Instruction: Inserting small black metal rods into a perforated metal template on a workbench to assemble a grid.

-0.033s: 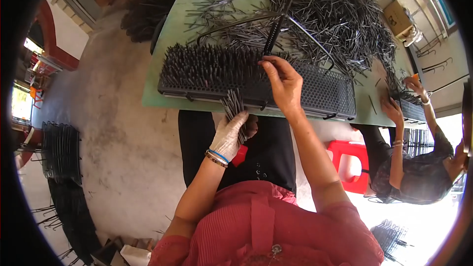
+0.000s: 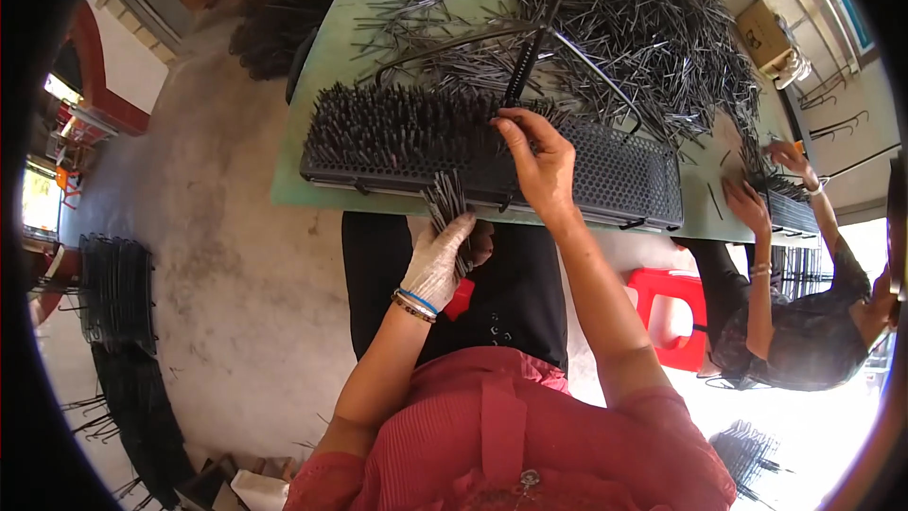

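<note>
I see my gloved left hand (image 2: pixel 437 260) clamped around a bundle of thin dark rods (image 2: pixel 445 201) at the near edge of the green table (image 2: pixel 312 114). My bare right hand (image 2: pixel 539 161) pinches one rod over the black perforated tray (image 2: pixel 624 175), its left half bristling with upright rods.

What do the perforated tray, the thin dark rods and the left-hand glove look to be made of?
Tray: probably black plastic or coated metal, with a matte, regular hole grid.
Rods: likely dark metal, thin, straight and stiff, with a slight sheen.
Glove on left hand: pale knitted fabric with visible weave.
</note>
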Tool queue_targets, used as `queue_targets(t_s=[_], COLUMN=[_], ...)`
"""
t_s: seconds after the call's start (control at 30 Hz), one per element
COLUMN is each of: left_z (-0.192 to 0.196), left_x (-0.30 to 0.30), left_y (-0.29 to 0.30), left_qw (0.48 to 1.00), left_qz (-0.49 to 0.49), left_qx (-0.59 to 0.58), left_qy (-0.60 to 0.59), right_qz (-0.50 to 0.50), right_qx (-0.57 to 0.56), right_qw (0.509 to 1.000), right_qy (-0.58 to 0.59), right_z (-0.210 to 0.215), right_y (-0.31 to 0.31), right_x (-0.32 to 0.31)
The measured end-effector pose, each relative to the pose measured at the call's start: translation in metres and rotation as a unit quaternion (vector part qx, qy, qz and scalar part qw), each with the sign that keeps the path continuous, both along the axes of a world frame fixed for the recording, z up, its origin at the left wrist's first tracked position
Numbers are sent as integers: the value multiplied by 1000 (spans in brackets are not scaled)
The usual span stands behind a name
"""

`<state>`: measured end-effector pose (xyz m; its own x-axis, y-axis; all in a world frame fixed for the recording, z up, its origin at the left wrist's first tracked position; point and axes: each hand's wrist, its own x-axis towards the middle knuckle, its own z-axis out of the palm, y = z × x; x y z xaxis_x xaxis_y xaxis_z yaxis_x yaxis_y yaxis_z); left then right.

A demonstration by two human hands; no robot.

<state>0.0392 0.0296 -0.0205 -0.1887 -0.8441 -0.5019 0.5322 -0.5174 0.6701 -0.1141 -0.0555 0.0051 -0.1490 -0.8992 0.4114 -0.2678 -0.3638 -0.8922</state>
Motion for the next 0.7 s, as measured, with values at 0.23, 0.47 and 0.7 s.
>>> queue_targets(t_s=[0.23, 0.47, 0.7], left_z=[-3, -2, -9], left_x=[2, 7, 7], left_y=[2, 3, 7], left_qw=[999, 999, 999], left_qz=[-26, -39, -38], left_qx=[24, 5, -8], left_qy=[-29, 8, -6], right_qz=[-5, 43, 15], right_qx=[-24, -49, -89], right_qw=[996, 990, 982], right_qy=[89, 128, 165], right_z=[1, 5, -5], right_y=[2, -3, -5], right_x=[-3, 2, 1])
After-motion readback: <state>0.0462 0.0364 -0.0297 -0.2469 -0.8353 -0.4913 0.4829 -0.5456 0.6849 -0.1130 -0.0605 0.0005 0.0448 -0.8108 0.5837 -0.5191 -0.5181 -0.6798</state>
